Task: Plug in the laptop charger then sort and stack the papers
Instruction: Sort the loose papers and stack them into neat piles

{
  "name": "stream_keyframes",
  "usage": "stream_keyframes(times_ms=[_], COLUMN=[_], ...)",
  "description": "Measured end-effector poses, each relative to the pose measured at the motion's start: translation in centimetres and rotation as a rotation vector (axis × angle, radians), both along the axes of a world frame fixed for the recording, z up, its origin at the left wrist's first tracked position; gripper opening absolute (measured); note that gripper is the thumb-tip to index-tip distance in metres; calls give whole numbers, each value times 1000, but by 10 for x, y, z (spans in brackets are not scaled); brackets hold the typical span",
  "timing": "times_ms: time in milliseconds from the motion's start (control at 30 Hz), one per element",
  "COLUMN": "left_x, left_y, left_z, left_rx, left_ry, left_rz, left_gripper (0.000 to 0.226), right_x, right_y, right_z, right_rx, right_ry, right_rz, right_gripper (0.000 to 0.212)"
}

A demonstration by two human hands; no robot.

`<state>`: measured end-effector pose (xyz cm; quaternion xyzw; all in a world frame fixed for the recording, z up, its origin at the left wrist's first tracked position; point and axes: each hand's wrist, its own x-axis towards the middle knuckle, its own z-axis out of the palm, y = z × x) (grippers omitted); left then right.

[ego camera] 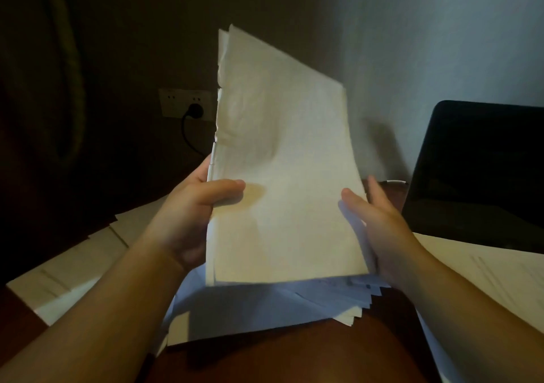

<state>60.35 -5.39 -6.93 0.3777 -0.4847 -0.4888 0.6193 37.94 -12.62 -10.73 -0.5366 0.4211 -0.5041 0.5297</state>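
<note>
I hold a sheaf of white papers (282, 162) upright above the table. My left hand (191, 209) grips its left edge, thumb across the front. My right hand (374, 220) clasps the right edge, thumb on the front and fingers behind. Below it lies a fanned pile of papers (265, 309) on the dark wooden table (294, 359). A black charger plug (195, 111) sits in the wall socket (184, 103), its cable hanging down behind the sheaf. The open laptop (477, 170) stands at the right with a dark screen.
More loose sheets (73, 265) spread over the left of the table, and others (482, 270) lie at the right in front of the laptop. A dark curtain (59, 73) hangs at the left. A pale wall (426, 44) rises behind.
</note>
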Motion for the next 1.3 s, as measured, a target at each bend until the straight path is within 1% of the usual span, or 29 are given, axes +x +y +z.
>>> stream_keyframes(times_ms=[67, 100, 167, 233, 300, 400, 467, 567, 700, 900, 1033, 1167, 1300], left_x=[2, 2, 2, 1, 1, 0, -3, -10, -22, -22, -22, -19, -17], left_y=[0, -2, -7, -11, -14, -16, -19, -23, -29, -32, -30, -28, -28], left_z=[-2, -4, -9, -12, -15, -18, -20, -27, -45, -51, -48, -45, -39], left_rx=[-4, -3, -15, -34, -47, -80, -101, -118, -47, -47, -83, -136, -131], left_ry=[-25, -38, -76, -150, -218, -217, -192, -256, -331, -291, -312, -381, -447], left_rz=[-10, 3, 67, 145, 207, 303, 385, 475, 489, 543, 572, 576, 573], left_gripper=[35, 36, 32, 25, 22, 22, 25, 34, 44, 49, 50, 50, 53], right_x=[-2, -3, -3, -3, -2, -1, 0, 2, 5, 6, 6, 4, 0], right_y=[1, 1, 2, 4, 7, 11, 14, 11, 5, 1, 3, 6, 7], right_z=[1, 2, 3, 4, 5, 6, 7, 2, -3, -4, -4, -1, 9], right_rx=[-9, -33, -99, -187, -280, -420, -465, -439, -284, -175, -188, -215, -310], right_ry=[3, 22, 29, 32, 34, 29, 6, 45, 95, 135, 140, 124, 144], right_rz=[17, 0, -56, -131, -204, -246, -219, -169, -99, -121, -116, -122, -160], right_gripper=[20, 13, 16, 18, 20, 24, 26, 28, 24, 22, 18, 17, 24])
